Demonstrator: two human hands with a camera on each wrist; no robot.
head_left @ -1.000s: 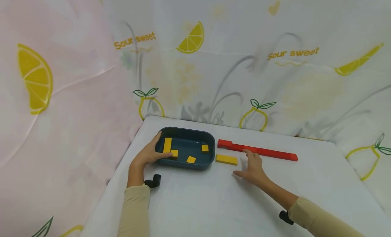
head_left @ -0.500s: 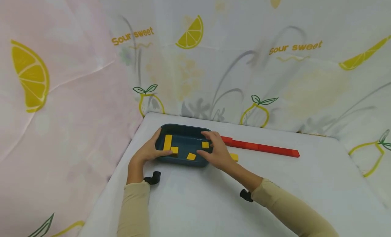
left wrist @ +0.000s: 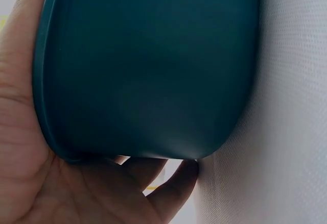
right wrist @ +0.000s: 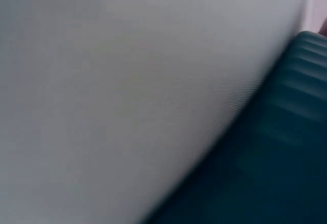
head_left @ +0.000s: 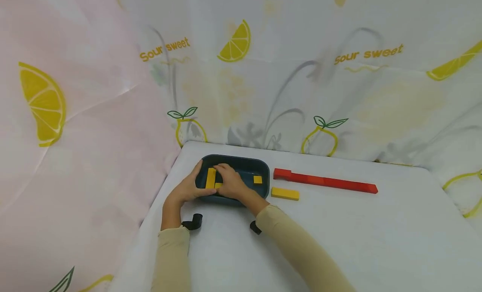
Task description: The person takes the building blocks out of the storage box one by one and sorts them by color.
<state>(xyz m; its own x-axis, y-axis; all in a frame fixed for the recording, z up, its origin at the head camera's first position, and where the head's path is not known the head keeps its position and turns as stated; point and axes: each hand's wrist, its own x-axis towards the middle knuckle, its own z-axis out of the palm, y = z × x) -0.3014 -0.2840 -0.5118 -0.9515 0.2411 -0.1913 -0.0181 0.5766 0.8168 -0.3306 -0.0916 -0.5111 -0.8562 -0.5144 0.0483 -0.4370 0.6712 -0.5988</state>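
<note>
My left hand (head_left: pixel 186 189) grips the left end of a dark teal tray (head_left: pixel 241 159), its thumb lying over the front rim. The left wrist view has the tray's outer wall (left wrist: pixel 148 71) with the palm and curled fingers (left wrist: pixel 173 191) around it. Over the tray's left half reaches my right hand (head_left: pixel 231 185), thumb and fingertips spread beside an upright-lying long yellow block (head_left: pixel 210 179) and a small yellow block (head_left: pixel 218 185). Another small yellow block (head_left: pixel 257 180) lies toward the tray's right end. The right wrist view catches only tray wall (right wrist: pixel 286 157) and white cloth.
Right of the tray, a yellow rectangular block (head_left: pixel 285 194) lies on the white tablecloth (head_left: pixel 301 229). Behind it stretches a row of red blocks (head_left: pixel 335 183), with a raised piece at its left end. Lemon-printed curtains (head_left: pixel 271 87) hang behind and at the left.
My right hand has moved left from beside the yellow block on the table, across the tray's right end, into its left half. One small yellow block is now hidden behind it. The left hand keeps its hold.
</note>
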